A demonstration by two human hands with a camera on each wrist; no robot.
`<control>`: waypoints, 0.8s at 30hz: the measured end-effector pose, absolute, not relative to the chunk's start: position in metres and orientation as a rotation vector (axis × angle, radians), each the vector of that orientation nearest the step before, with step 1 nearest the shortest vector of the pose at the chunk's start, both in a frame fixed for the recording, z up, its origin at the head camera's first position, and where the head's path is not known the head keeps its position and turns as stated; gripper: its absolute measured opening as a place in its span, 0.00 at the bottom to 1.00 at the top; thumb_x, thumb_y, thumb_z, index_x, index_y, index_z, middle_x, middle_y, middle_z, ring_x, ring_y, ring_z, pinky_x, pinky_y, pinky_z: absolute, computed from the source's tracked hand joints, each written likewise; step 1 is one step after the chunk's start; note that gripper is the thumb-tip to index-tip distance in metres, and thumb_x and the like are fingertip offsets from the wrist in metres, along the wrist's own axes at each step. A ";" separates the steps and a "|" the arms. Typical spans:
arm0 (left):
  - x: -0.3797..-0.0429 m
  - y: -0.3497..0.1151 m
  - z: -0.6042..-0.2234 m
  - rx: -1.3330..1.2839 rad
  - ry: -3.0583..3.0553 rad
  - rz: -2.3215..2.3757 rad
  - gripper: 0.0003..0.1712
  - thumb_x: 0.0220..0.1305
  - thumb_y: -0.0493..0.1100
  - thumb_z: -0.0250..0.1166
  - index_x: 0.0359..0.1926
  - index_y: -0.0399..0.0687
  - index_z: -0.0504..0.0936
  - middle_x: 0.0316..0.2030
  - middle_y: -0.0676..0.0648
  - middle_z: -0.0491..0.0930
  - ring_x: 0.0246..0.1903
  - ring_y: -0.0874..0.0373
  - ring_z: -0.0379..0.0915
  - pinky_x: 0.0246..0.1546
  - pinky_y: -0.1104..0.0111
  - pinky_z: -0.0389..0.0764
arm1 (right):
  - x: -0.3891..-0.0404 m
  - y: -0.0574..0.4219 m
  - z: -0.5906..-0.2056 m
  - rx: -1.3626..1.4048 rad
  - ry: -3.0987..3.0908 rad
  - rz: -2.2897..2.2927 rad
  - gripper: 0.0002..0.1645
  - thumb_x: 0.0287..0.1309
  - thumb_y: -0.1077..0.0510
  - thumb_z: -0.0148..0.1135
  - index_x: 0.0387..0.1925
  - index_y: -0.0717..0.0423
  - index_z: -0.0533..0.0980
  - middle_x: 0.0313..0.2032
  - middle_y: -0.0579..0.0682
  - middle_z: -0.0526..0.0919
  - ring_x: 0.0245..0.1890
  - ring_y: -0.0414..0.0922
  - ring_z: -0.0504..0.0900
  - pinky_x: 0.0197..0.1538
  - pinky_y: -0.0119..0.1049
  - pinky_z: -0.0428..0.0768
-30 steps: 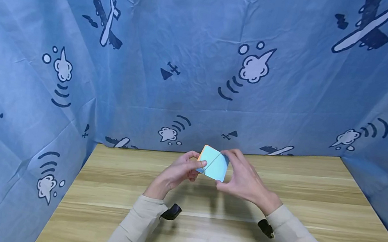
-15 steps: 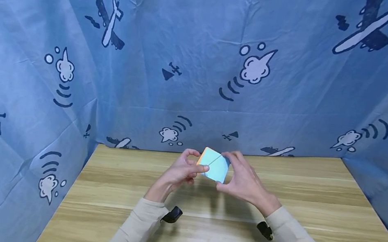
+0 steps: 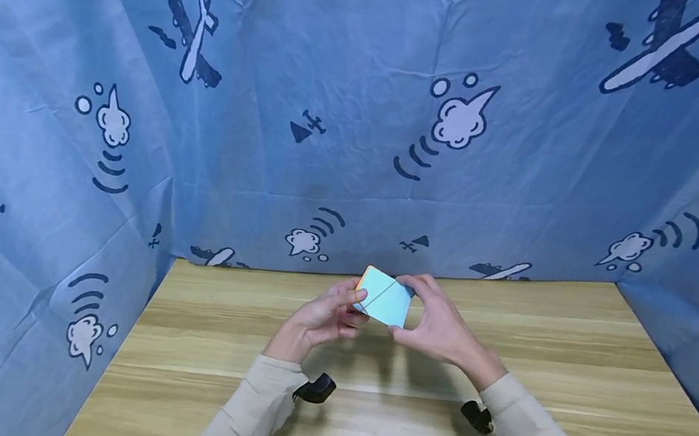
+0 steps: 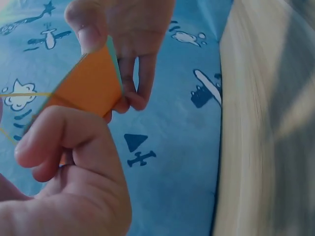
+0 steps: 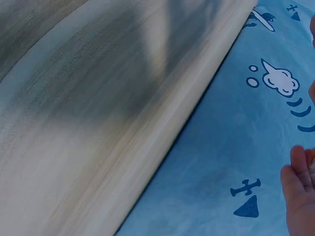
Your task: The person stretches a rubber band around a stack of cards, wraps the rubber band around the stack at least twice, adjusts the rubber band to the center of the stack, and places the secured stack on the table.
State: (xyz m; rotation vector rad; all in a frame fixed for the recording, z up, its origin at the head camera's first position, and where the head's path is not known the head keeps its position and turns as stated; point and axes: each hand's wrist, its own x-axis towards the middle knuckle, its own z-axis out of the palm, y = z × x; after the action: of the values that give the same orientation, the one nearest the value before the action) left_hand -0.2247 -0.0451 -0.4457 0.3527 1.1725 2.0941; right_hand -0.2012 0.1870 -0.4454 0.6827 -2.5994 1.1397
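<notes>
A thin square stack of coloured paper (image 3: pixel 390 307) is held up above the table, pale blue on the face in the head view. Its other side is orange in the left wrist view. A rubber band (image 4: pixel 27 94) runs across it, and in that view its strands stretch away from the stack to the left. My left hand (image 3: pixel 316 323) is at the stack's left corner, fingers curled, pulling on the band. My right hand (image 3: pixel 446 330) pinches the stack's right side between thumb and fingers. Only bits of hand (image 5: pixel 299 196) show at the right wrist view's edge.
A wooden table (image 3: pixel 373 430) lies below both hands. Blue cloth (image 3: pixel 366 101) printed with planes and clouds hangs behind the table and at both sides. A dark wrist device (image 3: pixel 315 389) is on the left wrist, another (image 3: pixel 477 417) on the right.
My left fingers have shifted at the stack's left corner; the index finger lifted half a second ago and is lower now. The right hand keeps its grip, nearly still.
</notes>
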 end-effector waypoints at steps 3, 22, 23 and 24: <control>-0.225 -0.045 -0.448 0.338 1.110 2.106 0.23 0.53 0.54 0.78 0.43 0.54 0.76 0.26 0.55 0.74 0.19 0.67 0.52 0.18 0.77 0.60 | -0.201 0.188 -0.445 0.732 -2.586 1.194 0.45 0.36 0.56 0.79 0.62 0.55 0.73 0.52 0.47 0.75 0.50 0.47 0.74 0.53 0.49 0.76; -0.252 -0.042 -0.460 0.393 1.324 2.030 0.05 0.70 0.41 0.57 0.43 0.53 0.80 0.22 0.54 0.78 0.21 0.66 0.76 0.23 0.73 0.80 | -0.196 0.185 -0.442 0.991 -2.692 1.193 0.51 0.35 0.55 0.78 0.66 0.58 0.71 0.55 0.46 0.73 0.53 0.48 0.74 0.54 0.50 0.77; -0.254 -0.043 -0.460 0.403 1.328 2.022 0.06 0.70 0.40 0.57 0.39 0.54 0.81 0.18 0.56 0.75 0.18 0.68 0.73 0.21 0.74 0.79 | -0.196 0.185 -0.442 1.001 -2.687 1.198 0.50 0.35 0.56 0.78 0.66 0.58 0.71 0.55 0.46 0.73 0.53 0.47 0.74 0.54 0.51 0.76; -0.255 -0.043 -0.461 0.405 1.334 2.014 0.09 0.71 0.40 0.57 0.35 0.54 0.82 0.14 0.57 0.70 0.15 0.70 0.69 0.20 0.75 0.77 | -0.196 0.185 -0.442 1.005 -2.684 1.206 0.50 0.35 0.56 0.78 0.66 0.58 0.71 0.55 0.45 0.73 0.53 0.47 0.74 0.55 0.51 0.76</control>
State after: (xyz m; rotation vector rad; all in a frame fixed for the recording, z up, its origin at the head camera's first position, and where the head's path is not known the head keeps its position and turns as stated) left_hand -0.2551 -0.0435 -0.4605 0.4049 1.3337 2.0137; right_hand -0.1957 0.1846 -0.4416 1.0047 -2.6844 1.2061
